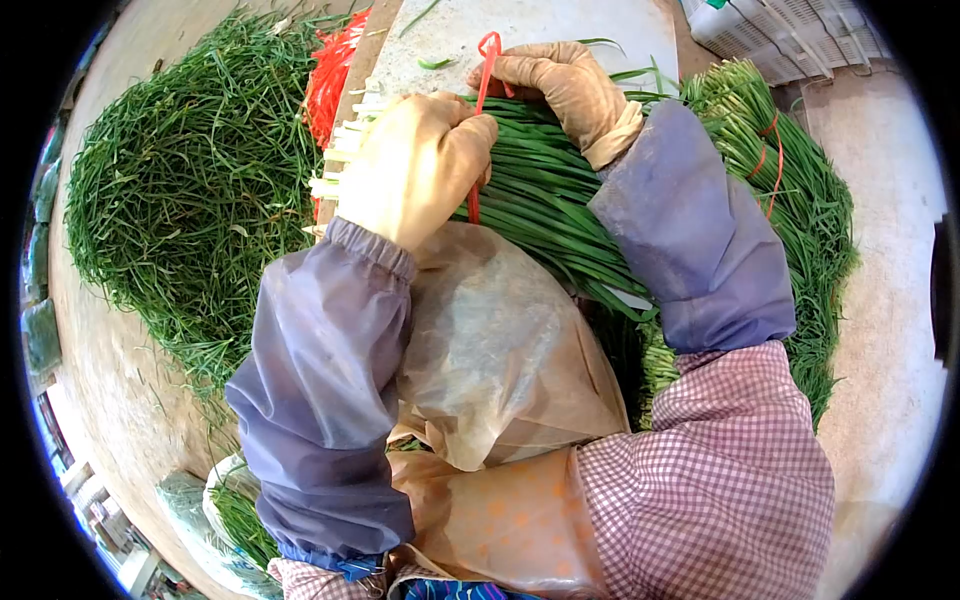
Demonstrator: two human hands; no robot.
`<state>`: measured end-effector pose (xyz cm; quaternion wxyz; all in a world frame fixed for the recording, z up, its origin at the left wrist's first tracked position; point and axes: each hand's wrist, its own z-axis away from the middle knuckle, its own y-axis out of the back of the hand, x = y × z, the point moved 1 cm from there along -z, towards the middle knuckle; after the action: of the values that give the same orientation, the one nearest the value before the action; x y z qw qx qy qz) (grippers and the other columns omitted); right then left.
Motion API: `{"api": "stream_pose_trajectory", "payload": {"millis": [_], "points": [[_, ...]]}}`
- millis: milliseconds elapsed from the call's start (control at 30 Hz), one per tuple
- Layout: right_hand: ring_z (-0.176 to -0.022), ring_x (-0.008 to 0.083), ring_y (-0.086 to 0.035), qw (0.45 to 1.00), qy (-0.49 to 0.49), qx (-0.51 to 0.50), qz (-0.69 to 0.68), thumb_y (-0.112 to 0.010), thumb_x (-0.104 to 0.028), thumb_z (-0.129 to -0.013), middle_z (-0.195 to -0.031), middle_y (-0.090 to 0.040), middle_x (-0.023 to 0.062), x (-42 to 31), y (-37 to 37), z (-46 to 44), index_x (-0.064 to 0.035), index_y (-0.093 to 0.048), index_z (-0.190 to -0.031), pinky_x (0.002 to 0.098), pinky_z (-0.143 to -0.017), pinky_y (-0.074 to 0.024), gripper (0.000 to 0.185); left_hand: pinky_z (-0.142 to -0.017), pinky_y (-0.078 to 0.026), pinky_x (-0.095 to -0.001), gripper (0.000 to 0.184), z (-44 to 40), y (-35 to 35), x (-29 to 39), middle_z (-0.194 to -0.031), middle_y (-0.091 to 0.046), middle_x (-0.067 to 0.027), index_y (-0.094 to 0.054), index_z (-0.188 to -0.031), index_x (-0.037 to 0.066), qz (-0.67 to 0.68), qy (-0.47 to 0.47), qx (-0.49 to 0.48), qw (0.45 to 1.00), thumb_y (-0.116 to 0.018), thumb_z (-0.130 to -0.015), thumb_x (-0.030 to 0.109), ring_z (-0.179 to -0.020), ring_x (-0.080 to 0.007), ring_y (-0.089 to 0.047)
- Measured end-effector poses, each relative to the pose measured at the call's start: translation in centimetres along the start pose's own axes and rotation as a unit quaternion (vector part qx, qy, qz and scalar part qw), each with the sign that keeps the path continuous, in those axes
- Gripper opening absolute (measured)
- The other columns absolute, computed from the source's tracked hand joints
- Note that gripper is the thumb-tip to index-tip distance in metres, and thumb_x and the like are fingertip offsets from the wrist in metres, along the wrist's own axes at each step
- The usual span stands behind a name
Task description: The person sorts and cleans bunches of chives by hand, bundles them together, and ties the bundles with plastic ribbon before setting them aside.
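Observation:
A bundle of green chives (545,185) lies across a pale board in front of me, its white stem ends pointing left. A red plastic strip (484,85) runs round the bundle, with a loop standing up at the far side. My left hand (415,160), in a tan glove, is closed over the stem end, thumb and fingers pinched at the strip. My right hand (565,90), gloved too, pinches the strip at the far edge of the bundle. Its fingertips are partly hidden behind the strip.
A large heap of loose chives (190,180) lies on the floor at left. Red strips (335,75) hang beside the board (640,30). Tied chive bundles (790,170) are stacked at right, near white plastic crates (770,40). A translucent plastic apron (500,340) covers my lap.

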<state>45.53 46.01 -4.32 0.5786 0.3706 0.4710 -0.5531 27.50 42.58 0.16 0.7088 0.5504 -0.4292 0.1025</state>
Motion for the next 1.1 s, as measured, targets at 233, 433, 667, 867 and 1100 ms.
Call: {"api": "stream_pose_trajectory", "payload": {"millis": [233, 433, 667, 867, 1100], "points": [[-0.076, 0.0132, -0.064, 0.998, 0.033, 0.015, 0.048, -0.065, -0.012, -0.086, -0.085, -0.07, 0.0083, -0.5, -0.6, 1.0, -0.0013, -0.071, -0.093, 0.026, -0.07, -0.0521, 0.015, -0.069, -0.044, -0.0355, 0.037, -0.1, 0.0, 0.0, -0.074, -0.061, -0.013, -0.063, -0.07, 0.004, 0.033, 0.065, -0.008, 0.997, -0.05, -0.09, 0.031, -0.073, -0.0291, -0.058], [-0.084, 0.0146, -0.064, 0.96, 0.162, -0.008, 0.227, -0.066, -0.016, -0.085, -0.093, -0.071, 0.0098, 0.4, -1.4, 2.0, -0.0009, -0.068, -0.104, 0.0286, -0.082, -0.0503, 0.024, -0.065, -0.045, -0.0401, 0.032, 0.1, -1.0, -1.4, -0.068, -0.061, -0.0162, -0.063, -0.068, 0.003, -0.13, -0.151, 0.102, 0.975, -0.055, -0.087, 0.028, -0.069, -0.0331, -0.059], [-0.084, 0.0138, -0.063, 0.99, 0.017, -0.087, -0.105, -0.063, -0.017, -0.089, -0.09, -0.069, 0.0082, -0.7, -1.3, 3.6, 0.0008, -0.068, -0.1, 0.0269, -0.079, -0.0501, 0.022, -0.074, -0.047, -0.0449, 0.029, -0.1, -2.3, -0.7, -0.07, -0.064, -0.019, -0.068, -0.072, 0.002, -0.016, -0.015, 0.173, 0.985, -0.057, -0.083, 0.026, -0.073, -0.0375, -0.062], [-0.077, 0.0142, -0.062, 0.979, 0.133, -0.014, 0.157, -0.068, -0.017, -0.084, -0.081, -0.07, 0.007, -2.0, -2.3, 2.7, 0.0003, -0.068, -0.09, 0.0275, -0.071, -0.0483, 0.018, -0.064, -0.048, -0.044, 0.026, 0.1, -2.3, -0.2, -0.07, -0.061, -0.0241, -0.065, -0.075, -0.003, -0.03, -0.025, 0.225, 0.974, -0.061, -0.083, 0.021, -0.07, -0.0391, -0.062], [-0.078, 0.025, -0.063, 0.803, 0.393, 0.063, 0.443, -0.066, -0.008, -0.081, -0.083, -0.064, 0.0128, -2.9, -2.7, 2.8, -0.0019, -0.064, -0.091, 0.0312, -0.071, -0.049, 0.012, -0.088, -0.046, -0.038, 0.048, 1.5, -0.7, -1.5, -0.107, -0.061, -0.0227, -0.056, -0.113, -0.003, 0.083, -0.132, 0.175, 0.972, -0.073, -0.074, 0.02, -0.102, -0.0352, -0.058]]}}
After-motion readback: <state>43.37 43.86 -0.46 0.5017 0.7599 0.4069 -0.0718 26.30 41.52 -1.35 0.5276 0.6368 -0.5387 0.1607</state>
